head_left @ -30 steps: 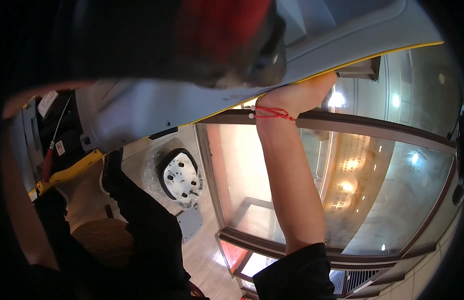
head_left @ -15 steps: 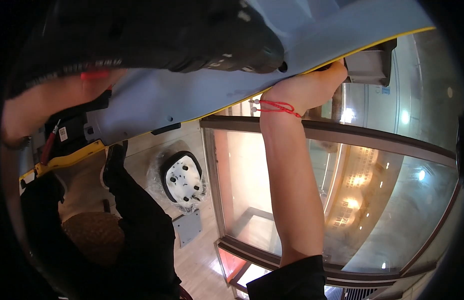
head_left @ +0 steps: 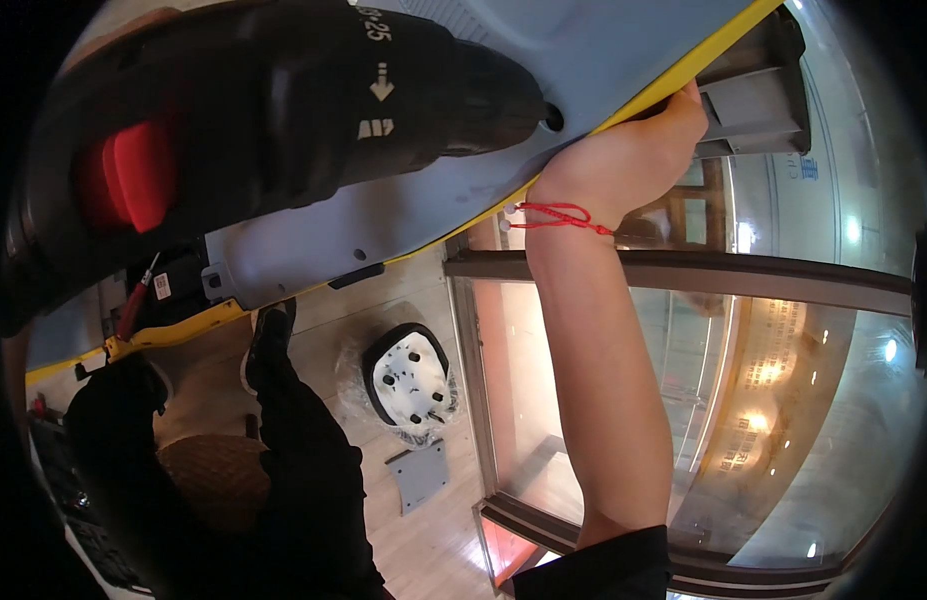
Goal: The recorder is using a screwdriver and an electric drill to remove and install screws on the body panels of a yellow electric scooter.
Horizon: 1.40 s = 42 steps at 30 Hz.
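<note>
Fingers (head_left: 683, 105) of the right hand (head_left: 623, 160) were curled over the yellow edge (head_left: 623, 115) of the pale grey panel (head_left: 413, 215), pinching it from below; a red string (head_left: 558, 215) sat at the wrist. Left hand not seen; state of its fingers cannot be told. Just left of the fingers, the nose of the black power drill (head_left: 283, 110) met the panel face at a dark hole (head_left: 553, 118). Red switch (head_left: 133, 175) farther left on the drill body.

Judgement: one fastening point was in hand; bit hidden, so whether the screw was seated cannot be told. Other small holes along the panel appeared unfilled.

Below the fingers: wooden floor (head_left: 433, 540), carrying a black-and-white shell part (head_left: 408, 380) and a grey plate (head_left: 418, 475). To the right, a large glass window wall (head_left: 783, 400) with dark frame and reflected lamps.
</note>
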{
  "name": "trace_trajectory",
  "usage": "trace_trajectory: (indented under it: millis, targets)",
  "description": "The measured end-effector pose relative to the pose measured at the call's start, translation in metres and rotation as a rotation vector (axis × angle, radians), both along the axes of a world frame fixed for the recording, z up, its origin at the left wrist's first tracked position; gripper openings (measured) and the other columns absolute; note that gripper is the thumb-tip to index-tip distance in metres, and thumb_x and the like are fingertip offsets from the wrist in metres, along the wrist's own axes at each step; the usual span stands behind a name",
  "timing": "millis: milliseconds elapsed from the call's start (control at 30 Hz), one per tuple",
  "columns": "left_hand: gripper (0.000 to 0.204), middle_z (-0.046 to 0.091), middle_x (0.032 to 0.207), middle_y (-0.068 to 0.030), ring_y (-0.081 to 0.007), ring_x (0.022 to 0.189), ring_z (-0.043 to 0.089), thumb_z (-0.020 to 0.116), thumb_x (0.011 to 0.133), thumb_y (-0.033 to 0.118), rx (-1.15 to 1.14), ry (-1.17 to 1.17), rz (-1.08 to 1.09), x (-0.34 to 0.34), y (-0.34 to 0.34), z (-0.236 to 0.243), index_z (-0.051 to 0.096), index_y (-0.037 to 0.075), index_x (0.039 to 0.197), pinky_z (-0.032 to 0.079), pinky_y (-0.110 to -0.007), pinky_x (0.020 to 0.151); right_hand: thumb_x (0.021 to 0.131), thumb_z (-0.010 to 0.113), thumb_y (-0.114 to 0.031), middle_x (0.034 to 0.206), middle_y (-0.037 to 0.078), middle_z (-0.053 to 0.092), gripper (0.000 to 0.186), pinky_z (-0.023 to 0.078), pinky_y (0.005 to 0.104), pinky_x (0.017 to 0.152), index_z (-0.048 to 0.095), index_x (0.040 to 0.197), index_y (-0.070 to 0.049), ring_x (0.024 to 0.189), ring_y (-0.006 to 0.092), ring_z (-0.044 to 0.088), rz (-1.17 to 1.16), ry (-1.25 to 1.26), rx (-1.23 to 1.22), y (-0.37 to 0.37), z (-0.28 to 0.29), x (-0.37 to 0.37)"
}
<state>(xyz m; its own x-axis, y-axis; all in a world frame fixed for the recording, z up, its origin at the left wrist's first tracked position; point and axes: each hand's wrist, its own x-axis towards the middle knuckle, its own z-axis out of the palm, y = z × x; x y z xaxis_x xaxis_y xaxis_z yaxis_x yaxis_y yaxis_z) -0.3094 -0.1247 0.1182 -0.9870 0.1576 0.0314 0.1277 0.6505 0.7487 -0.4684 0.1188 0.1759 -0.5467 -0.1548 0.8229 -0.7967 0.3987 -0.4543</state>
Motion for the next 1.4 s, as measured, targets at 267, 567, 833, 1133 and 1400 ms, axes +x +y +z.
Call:
trace_trajectory:
  millis: [267, 567, 833, 1133, 1400]
  targets:
    - [0.037, 0.063, 0.085, -0.0082, -0.0168, 0.072, 0.060, 0.067, 0.079, 0.024, -0.034, -0.029, 0.024, 0.005, 0.002, 0.007, 0.060, 0.003, 0.108, 0.048, -0.028, 0.069, 0.098, 0.038, -0.025, 0.112, 0.011, 0.057, 0.040, 0.048, 0.0298, 0.086, 0.053, 0.121, 0.003, 0.097, 0.0192, 0.057, 0.017, -0.047, -0.053, -0.002, 0.000, 0.002]
    - [0.037, 0.062, 0.083, -0.0078, -0.0160, 0.069, 0.059, 0.066, 0.080, 0.026, -0.076, -0.062, 0.058, 0.007, 0.010, 0.019, 0.060, 0.002, 0.108, 0.047, -0.028, 0.067, 0.095, 0.046, -0.021, 0.114, 0.014, 0.058, 0.037, 0.048, 0.0308, 0.085, 0.053, 0.119, 0.006, 0.097, 0.0216, 0.059, 0.033, -0.033, -0.054, -0.001, 0.002, 0.004]
    - [0.036, 0.062, 0.082, -0.0075, -0.0153, 0.067, 0.058, 0.065, 0.081, 0.027, 0.006, -0.100, 0.162, 0.016, 0.014, 0.026, 0.060, 0.002, 0.108, 0.047, -0.027, 0.064, 0.089, 0.051, -0.018, 0.117, 0.021, 0.058, 0.034, 0.041, 0.0412, 0.094, 0.055, 0.115, 0.003, 0.107, 0.0355, 0.055, -0.153, 0.407, 0.130, 0.001, -0.002, -0.006]
    - [0.035, 0.059, 0.075, -0.0062, -0.0093, 0.055, 0.049, 0.062, 0.081, 0.026, 0.553, -0.143, 0.437, 0.043, 0.052, 0.015, 0.058, 0.002, 0.108, 0.041, -0.023, 0.056, 0.093, 0.040, -0.014, 0.113, 0.022, 0.058, 0.032, 0.042, 0.0398, 0.091, 0.056, 0.111, 0.007, 0.102, 0.0365, 0.056, -0.236, 0.457, 0.147, 0.002, -0.005, -0.005]
    - [0.039, 0.057, 0.068, -0.0054, -0.0083, 0.049, 0.046, 0.060, 0.077, 0.022, 0.778, -0.174, 0.505, 0.055, 0.085, 0.025, 0.059, -0.001, 0.109, 0.040, -0.023, 0.053, 0.096, 0.033, -0.021, 0.117, 0.022, 0.057, 0.040, 0.039, 0.0364, 0.094, 0.056, 0.113, 0.006, 0.105, 0.0339, 0.053, -0.056, 0.148, -0.033, -0.003, 0.002, 0.001]
